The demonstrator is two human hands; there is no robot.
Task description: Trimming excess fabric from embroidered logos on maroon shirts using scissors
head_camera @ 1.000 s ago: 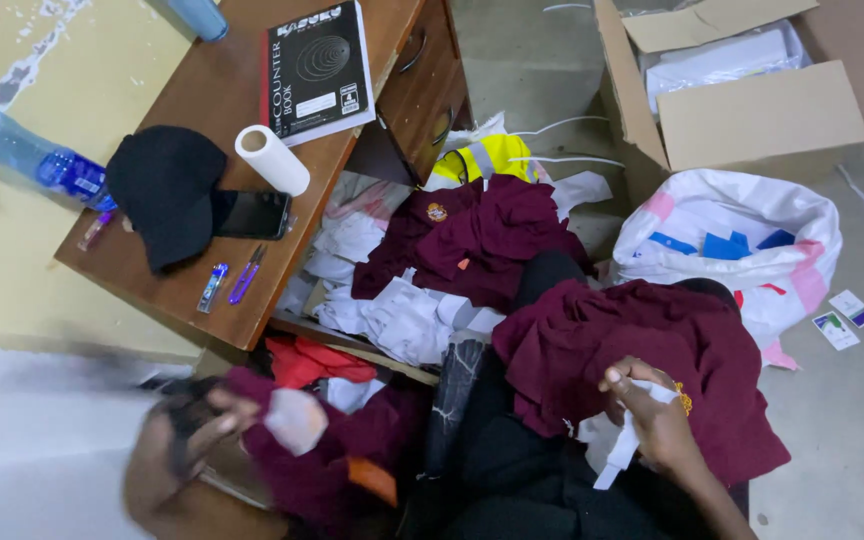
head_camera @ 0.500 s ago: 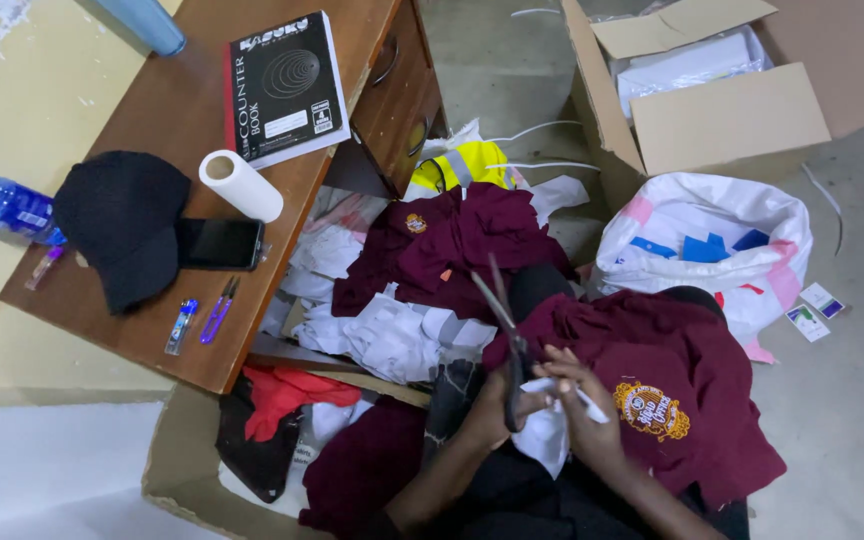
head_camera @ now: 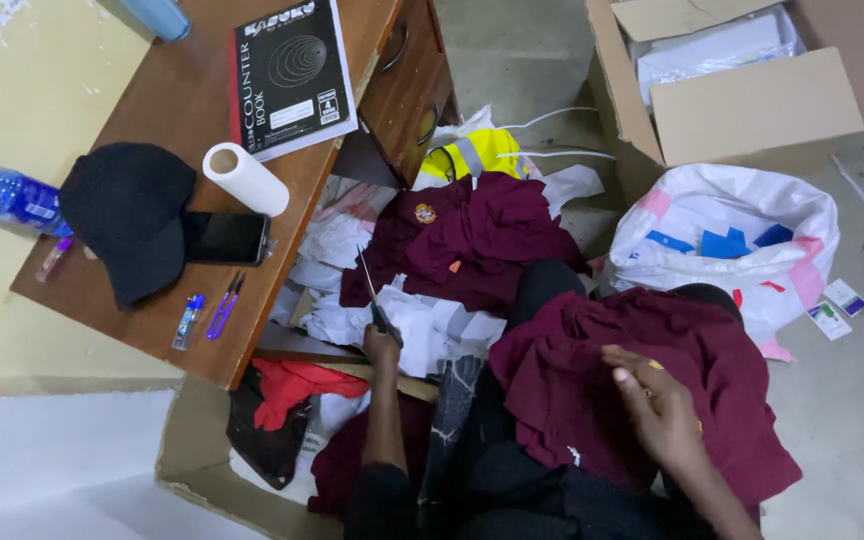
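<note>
Maroon cloth everywhere. Left hand is up by the white fabric pile, fingers closed tight round the dark handles of scissors, blades pointing up-left twd the counter edge. Right hand rests on the maroon garment across the lap, fingers curled narrow, pinching at the cloth; can't tell if anything small sits between them.

Pkgs & labels: open brown cardboard box top right, flaps up, white wrapped stuff inside. Just below it a white woven sack w/ blue & pink patches. Two small rectangular tags on the floor right of the sack, white w/ green & purple bits. On the counter: black-cover notebook w/ white label patches, white paper roll beside it, black phone touching a black cap, blue-labelled clear bottle at left edge, blue pen-like item & purple snips nr the front. A second maroon garment w/ a round crest badge lies btwn counter & sack, hi-vis yellow vest behind it.
</note>
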